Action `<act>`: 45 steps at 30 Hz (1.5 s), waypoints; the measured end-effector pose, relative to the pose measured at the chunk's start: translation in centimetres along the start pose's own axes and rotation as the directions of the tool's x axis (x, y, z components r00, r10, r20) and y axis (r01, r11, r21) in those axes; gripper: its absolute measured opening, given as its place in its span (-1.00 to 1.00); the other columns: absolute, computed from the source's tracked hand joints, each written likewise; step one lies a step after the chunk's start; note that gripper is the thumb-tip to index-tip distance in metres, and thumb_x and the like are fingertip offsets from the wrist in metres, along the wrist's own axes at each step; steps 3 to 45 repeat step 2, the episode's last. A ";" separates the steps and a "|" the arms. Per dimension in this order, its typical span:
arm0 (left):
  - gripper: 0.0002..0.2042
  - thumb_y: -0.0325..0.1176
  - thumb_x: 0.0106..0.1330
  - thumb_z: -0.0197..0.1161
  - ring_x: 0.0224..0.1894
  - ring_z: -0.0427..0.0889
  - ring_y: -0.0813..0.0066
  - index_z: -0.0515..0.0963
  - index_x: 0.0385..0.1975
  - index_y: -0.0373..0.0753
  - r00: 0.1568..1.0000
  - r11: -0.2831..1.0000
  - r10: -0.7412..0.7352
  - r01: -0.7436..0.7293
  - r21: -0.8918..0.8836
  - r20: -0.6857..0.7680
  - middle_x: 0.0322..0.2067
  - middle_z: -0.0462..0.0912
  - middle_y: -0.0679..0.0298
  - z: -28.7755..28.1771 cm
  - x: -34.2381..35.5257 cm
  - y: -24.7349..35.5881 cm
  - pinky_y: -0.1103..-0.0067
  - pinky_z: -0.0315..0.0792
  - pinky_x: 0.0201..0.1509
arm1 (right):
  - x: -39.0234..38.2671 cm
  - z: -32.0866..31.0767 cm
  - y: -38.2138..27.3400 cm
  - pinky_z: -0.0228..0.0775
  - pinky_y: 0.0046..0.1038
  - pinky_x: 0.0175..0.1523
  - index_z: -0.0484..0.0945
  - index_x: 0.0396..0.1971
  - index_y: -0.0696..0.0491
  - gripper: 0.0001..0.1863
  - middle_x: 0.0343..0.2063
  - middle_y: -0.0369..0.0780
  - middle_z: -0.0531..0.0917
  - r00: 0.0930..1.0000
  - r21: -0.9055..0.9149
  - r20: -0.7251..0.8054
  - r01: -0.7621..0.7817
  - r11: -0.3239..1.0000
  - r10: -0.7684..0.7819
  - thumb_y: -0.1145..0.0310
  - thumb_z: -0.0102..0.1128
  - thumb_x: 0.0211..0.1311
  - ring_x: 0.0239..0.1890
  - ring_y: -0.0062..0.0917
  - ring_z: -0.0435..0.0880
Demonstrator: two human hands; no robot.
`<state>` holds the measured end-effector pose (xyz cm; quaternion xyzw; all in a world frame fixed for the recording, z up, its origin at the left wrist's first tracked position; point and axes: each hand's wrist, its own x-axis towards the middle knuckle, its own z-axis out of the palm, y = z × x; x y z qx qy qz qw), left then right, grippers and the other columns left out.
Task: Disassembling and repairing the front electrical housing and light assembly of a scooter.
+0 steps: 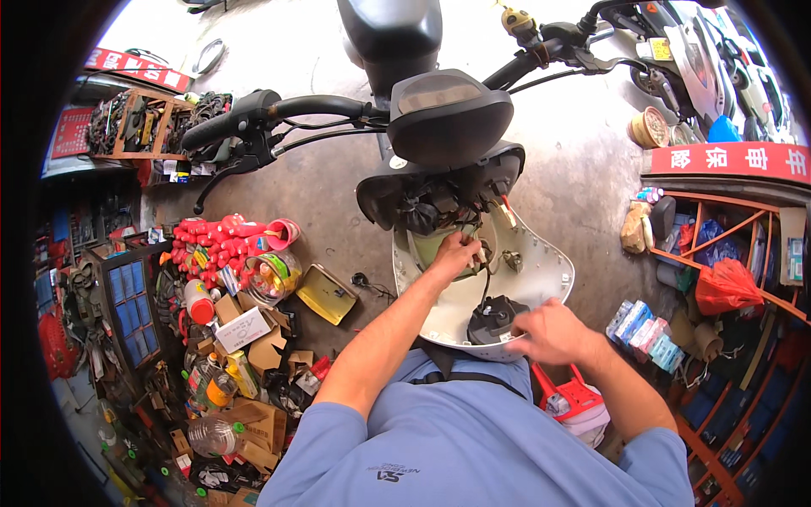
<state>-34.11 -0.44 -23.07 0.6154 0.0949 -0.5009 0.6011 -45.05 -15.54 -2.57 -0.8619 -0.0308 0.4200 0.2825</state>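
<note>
A white front panel (541, 270) of a scooter leans with its hollow inside facing up, its near edge against my shirt. My left hand (456, 256) reaches over it, fingers pinched on wiring below the dark instrument housing (439, 190). A black cable (487, 283) runs from there down to a black round lamp unit (497, 319) in the panel's near end. My right hand (553, 332) is curled closed at the panel's right near rim, beside the lamp; what its fingertips hold is hidden. A loose connector with wires (512, 260) lies inside the panel.
Above stand the handlebar (325, 106) and a black display cover (452, 118). At left are red bottles (224, 245), a yellow tray (328, 294) and cartons (245, 329). A red plastic stool (574, 397) is by my right side; small boxes (646, 334) and a rack (710, 228) are farther right.
</note>
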 end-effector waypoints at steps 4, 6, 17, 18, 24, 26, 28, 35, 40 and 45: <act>-0.74 -0.26 0.22 0.18 -0.36 0.61 0.48 0.42 -0.25 -0.34 0.995 0.997 0.056 -0.060 0.043 0.082 -0.37 0.58 0.22 -0.6 0.7 -0.4 0.56 0.48 -0.29 | -1.0 0.5 -0.4 0.18 -0.24 0.15 0.57 -0.44 0.03 -0.63 -0.41 -0.13 0.66 0.997 -0.244 0.051 0.062 0.968 -0.051 -0.01 0.18 0.06 -0.23 -0.36 0.64; -0.74 -0.26 0.22 0.18 -0.36 0.61 0.48 0.42 -0.25 -0.34 0.995 0.997 0.056 -0.060 0.043 0.082 -0.37 0.58 0.22 -0.6 0.7 -0.4 0.56 0.48 -0.29 | -1.0 0.5 -0.4 0.18 -0.24 0.15 0.57 -0.44 0.03 -0.63 -0.41 -0.13 0.66 0.997 -0.244 0.051 0.062 0.968 -0.051 -0.01 0.18 0.06 -0.23 -0.36 0.64; -0.74 -0.26 0.22 0.18 -0.36 0.61 0.48 0.42 -0.25 -0.34 0.995 0.997 0.056 -0.060 0.043 0.082 -0.37 0.58 0.22 -0.6 0.7 -0.4 0.56 0.48 -0.29 | -1.0 0.5 -0.4 0.18 -0.24 0.15 0.57 -0.44 0.03 -0.63 -0.41 -0.13 0.66 0.997 -0.244 0.051 0.062 0.968 -0.051 -0.01 0.18 0.06 -0.23 -0.36 0.64; -0.74 -0.26 0.22 0.18 -0.36 0.61 0.48 0.42 -0.25 -0.34 0.995 0.997 0.056 -0.060 0.043 0.082 -0.37 0.58 0.22 -0.6 0.7 -0.4 0.56 0.48 -0.29 | -1.0 0.5 -0.4 0.18 -0.24 0.15 0.57 -0.44 0.03 -0.63 -0.41 -0.13 0.66 0.997 -0.244 0.051 0.062 0.968 -0.051 -0.01 0.18 0.06 -0.23 -0.36 0.64; -0.74 -0.26 0.22 0.18 -0.36 0.61 0.48 0.42 -0.25 -0.34 0.995 0.997 0.056 -0.060 0.043 0.082 -0.37 0.58 0.22 -0.6 0.7 -0.4 0.56 0.48 -0.29 | -1.0 0.5 -0.4 0.18 -0.24 0.15 0.57 -0.44 0.03 -0.63 -0.41 -0.13 0.66 0.997 -0.244 0.051 0.062 0.968 -0.051 -0.01 0.18 0.06 -0.23 -0.36 0.64; -0.74 -0.26 0.22 0.18 -0.36 0.61 0.48 0.42 -0.25 -0.34 0.995 0.997 0.056 -0.060 0.043 0.082 -0.37 0.58 0.22 -0.6 0.7 -0.4 0.56 0.48 -0.29 | -1.0 0.5 -0.4 0.18 -0.24 0.15 0.57 -0.44 0.03 -0.63 -0.41 -0.13 0.66 0.997 -0.244 0.051 0.062 0.968 -0.051 -0.01 0.18 0.06 -0.23 -0.36 0.64; -0.74 -0.26 0.22 0.18 -0.36 0.61 0.48 0.42 -0.25 -0.34 0.995 0.997 0.056 -0.060 0.043 0.082 -0.37 0.58 0.22 -0.6 0.7 -0.4 0.56 0.48 -0.29 | -1.0 0.5 -0.4 0.18 -0.24 0.15 0.57 -0.44 0.03 -0.63 -0.41 -0.13 0.66 0.997 -0.244 0.051 0.062 0.968 -0.051 -0.01 0.18 0.06 -0.23 -0.36 0.64; -0.74 -0.26 0.22 0.18 -0.36 0.61 0.48 0.42 -0.25 -0.34 0.995 0.997 0.056 -0.060 0.043 0.082 -0.37 0.58 0.22 -0.6 0.7 -0.4 0.56 0.48 -0.29 | -1.0 0.5 -0.4 0.18 -0.24 0.15 0.57 -0.44 0.03 -0.63 -0.41 -0.13 0.66 0.997 -0.244 0.051 0.062 0.968 -0.051 -0.01 0.18 0.06 -0.23 -0.36 0.64; -0.74 -0.26 0.22 0.18 -0.36 0.61 0.48 0.42 -0.25 -0.34 0.995 0.997 0.056 -0.060 0.043 0.082 -0.37 0.58 0.22 -0.6 0.7 -0.4 0.56 0.48 -0.29 | -1.0 0.5 -0.4 0.18 -0.24 0.15 0.57 -0.44 0.03 -0.63 -0.41 -0.13 0.66 0.997 -0.244 0.051 0.062 0.968 -0.051 -0.01 0.18 0.06 -0.23 -0.36 0.64; -0.74 -0.26 0.22 0.18 -0.36 0.61 0.48 0.42 -0.25 -0.34 0.995 0.997 0.056 -0.060 0.043 0.082 -0.37 0.58 0.22 -0.6 0.7 -0.4 0.56 0.48 -0.29 | -1.0 0.5 -0.4 0.18 -0.24 0.15 0.57 -0.44 0.03 -0.63 -0.41 -0.13 0.66 0.997 -0.244 0.051 0.062 0.968 -0.051 -0.01 0.18 0.06 -0.23 -0.36 0.64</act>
